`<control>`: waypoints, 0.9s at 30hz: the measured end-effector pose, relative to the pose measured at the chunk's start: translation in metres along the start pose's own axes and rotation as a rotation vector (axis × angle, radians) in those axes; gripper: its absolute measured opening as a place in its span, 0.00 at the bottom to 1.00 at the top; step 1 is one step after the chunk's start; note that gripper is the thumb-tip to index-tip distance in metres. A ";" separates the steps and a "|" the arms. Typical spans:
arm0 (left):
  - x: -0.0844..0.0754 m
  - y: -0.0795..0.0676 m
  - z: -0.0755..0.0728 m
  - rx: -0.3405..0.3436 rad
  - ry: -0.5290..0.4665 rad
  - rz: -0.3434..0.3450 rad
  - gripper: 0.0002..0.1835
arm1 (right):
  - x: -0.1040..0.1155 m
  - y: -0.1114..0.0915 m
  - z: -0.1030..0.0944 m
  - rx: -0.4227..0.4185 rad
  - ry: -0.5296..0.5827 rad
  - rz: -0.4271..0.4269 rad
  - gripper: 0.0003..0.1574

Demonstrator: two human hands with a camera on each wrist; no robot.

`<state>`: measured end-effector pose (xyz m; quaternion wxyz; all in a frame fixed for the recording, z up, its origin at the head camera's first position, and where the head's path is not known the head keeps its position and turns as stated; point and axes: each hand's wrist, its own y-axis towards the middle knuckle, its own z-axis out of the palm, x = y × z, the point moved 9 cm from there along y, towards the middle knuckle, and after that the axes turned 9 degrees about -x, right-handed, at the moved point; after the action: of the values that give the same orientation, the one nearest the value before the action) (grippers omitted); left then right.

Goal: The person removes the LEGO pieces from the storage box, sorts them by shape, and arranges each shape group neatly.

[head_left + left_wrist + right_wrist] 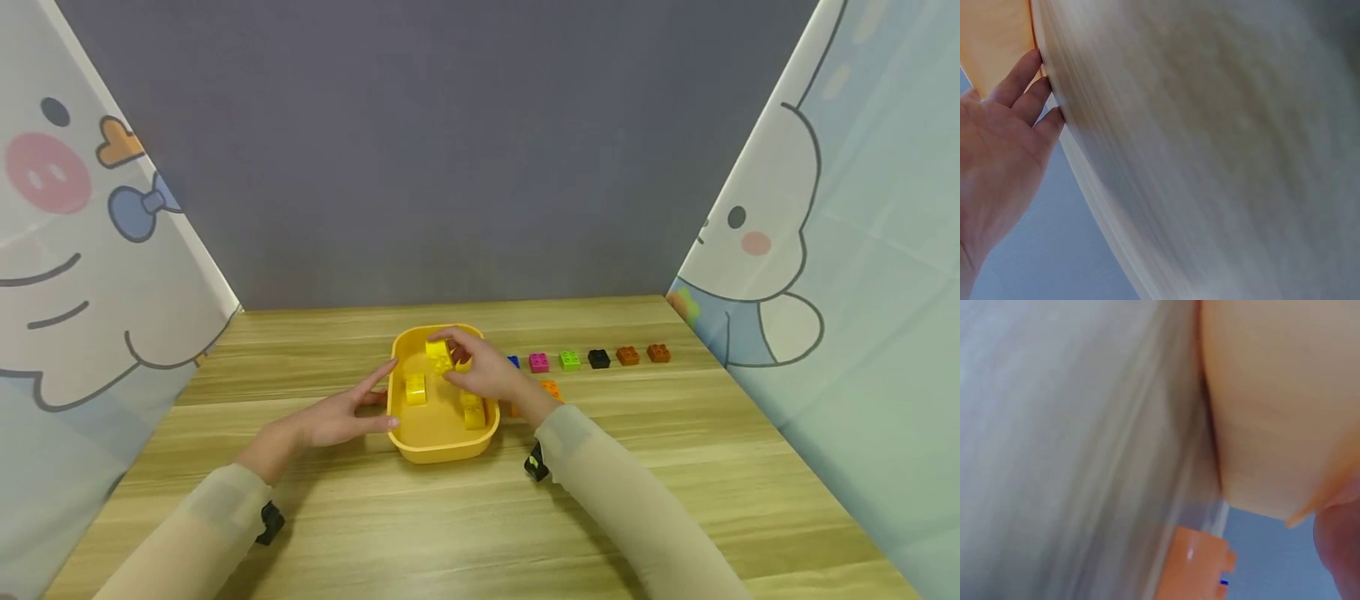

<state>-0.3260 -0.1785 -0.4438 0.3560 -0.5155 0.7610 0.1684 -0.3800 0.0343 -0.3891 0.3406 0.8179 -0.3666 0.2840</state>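
Observation:
A yellow-orange tub (pixel 442 454) stands on the table with several yellow toy building bricks in it. Over its far part, my right hand (pixel 483 367) pinches a yellow brick (pixel 437 349) between index finger and thumb; the fingers partly hide it. Another yellow brick (pixel 415 389) lies at the tub's left, and more yellow bricks (pixel 472 412) lie along its right side. My left hand (pixel 337 418) spreads its fingers and thumb against the tub's left wall. The left wrist view shows those fingertips (pixel 1054 119) low beside the wall (pixel 997 37). The right wrist view catches only part of a finger near the tub's rim.
Right of the tub runs a row of small bricks: blue (pixel 513 361), magenta (pixel 538 362), lime green (pixel 569 360), black (pixel 598 358) and two brown (pixel 627 356). An orange brick (pixel 551 390) sits nearer, partly behind the right wrist. A dark panel (pixel 450 167) rises behind the wooden table (pixel 405 533).

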 end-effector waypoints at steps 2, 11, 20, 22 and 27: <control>0.000 0.000 0.000 -0.001 0.000 0.003 0.56 | 0.003 -0.002 -0.008 -0.033 0.045 -0.011 0.37; 0.000 -0.001 0.000 -0.007 -0.005 0.006 0.57 | 0.006 -0.029 -0.051 -0.071 0.169 0.017 0.38; -0.002 -0.001 -0.002 -0.014 0.001 0.011 0.57 | -0.016 -0.067 -0.097 -0.076 0.218 0.106 0.39; -0.002 -0.001 -0.002 -0.013 0.001 0.010 0.57 | -0.023 -0.077 -0.107 -0.079 0.189 0.125 0.40; -0.004 -0.001 -0.002 -0.013 -0.002 0.010 0.57 | -0.044 -0.100 -0.129 -0.094 0.134 0.176 0.40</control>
<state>-0.3246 -0.1777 -0.4399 0.3527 -0.5139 0.7620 0.1754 -0.3531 0.2010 -0.3769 0.3760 0.7450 -0.4261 0.3492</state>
